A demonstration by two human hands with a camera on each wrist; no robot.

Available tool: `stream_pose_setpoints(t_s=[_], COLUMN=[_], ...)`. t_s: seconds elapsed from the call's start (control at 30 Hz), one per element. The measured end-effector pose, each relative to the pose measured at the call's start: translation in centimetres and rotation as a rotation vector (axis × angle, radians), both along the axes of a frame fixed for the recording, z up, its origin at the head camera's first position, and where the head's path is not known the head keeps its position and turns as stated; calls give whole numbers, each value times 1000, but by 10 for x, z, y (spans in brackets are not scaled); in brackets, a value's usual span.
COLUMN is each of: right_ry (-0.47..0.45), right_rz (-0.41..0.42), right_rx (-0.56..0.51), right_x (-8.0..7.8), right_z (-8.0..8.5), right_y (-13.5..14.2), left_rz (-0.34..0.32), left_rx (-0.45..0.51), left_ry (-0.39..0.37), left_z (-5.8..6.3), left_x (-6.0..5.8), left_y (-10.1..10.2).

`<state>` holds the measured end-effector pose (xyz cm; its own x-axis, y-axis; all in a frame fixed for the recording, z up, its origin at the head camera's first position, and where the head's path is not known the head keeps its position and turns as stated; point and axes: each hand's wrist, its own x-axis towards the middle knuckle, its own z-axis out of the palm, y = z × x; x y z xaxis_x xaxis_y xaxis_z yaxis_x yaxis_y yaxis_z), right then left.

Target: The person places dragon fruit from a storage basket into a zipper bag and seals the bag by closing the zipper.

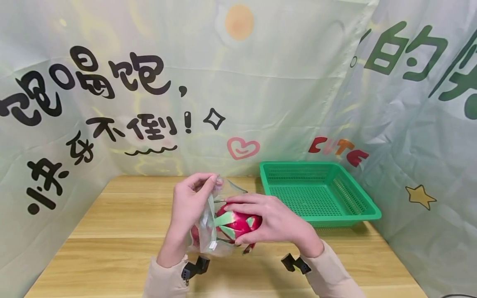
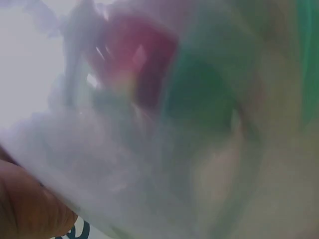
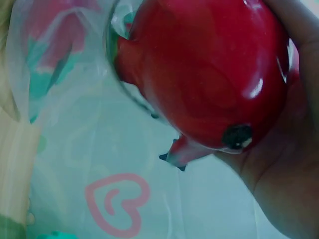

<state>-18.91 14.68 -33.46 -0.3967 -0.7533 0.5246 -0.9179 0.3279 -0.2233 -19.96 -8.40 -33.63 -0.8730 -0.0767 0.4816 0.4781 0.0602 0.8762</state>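
My left hand (image 1: 189, 207) pinches the upper edge of a clear zip bag (image 1: 206, 234), whose mouth faces right. With its fingers over the top and thumb below, my right hand (image 1: 275, 217) holds a red dragon fruit (image 1: 240, 224) with green scales. The leafy end of this fruit is at the bag's mouth. Through the plastic in the right wrist view, a second red and green fruit (image 3: 55, 30) shows inside the bag. Hazy plastic fills most of the left wrist view, blurring the red behind it; the left thumb (image 2: 32, 204) appears at the lower left.
A green plastic basket (image 1: 322, 219) stands at the back right of the wooden table (image 1: 123, 223), beyond my right hand. Printed cloth walls (image 1: 298, 103) rise behind the table and along its sides. A black wrist camera (image 1: 195, 267) sits at the left cuff.
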Motion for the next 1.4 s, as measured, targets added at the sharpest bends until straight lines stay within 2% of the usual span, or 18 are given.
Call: stream_pose_setpoints(t_s=[0.17, 0.23, 0.37, 0.43, 0.5, 0.63, 0.8, 0.87, 0.93, 1.07, 1.23, 1.4], right_ry=[-220, -329, -514, -555, -563, -560, -639, -682, -694, -659, -585, -571], right_rz=[-166, -270, -540, -653, -711, -731, -682, -668, -667, -712, -776, -751], right_rx=[-27, -77, -238, -306, -338, -322, -352, -395, -430, -457, -459, -500], right_x=[3, 5, 6, 5, 3, -3, -7, -8, -9, -13, -18, -22], right_z=[1, 1, 2, 1, 0, -4, -4, -3, -1, -1, -7, -19], right_y=[-4, -7, -19, -24, -28, -29, -17, -12, -9, -11, -21, -32], left_rz=[-45, -48, -60, -63, -71, -138, -287, -286, -257, -193, -187, -195], left_rx=[108, 148, 194, 186, 163, 83, -43, -99, -142, -189, -170, -54], left_ry=[59, 71, 83, 77, 51, -8, -55, -57, -58, -83, -111, -109], left_z=[1, 0, 0, 0, -1, -1, -1, 0, 2, 5, 4, 0], left_x=[4, 6, 9, 10, 11, 11, 10, 11, 12, 16, 17, 13], left_y=[10, 14, 19, 21, 22, 21, 16, 13, 12, 13, 21, 28])
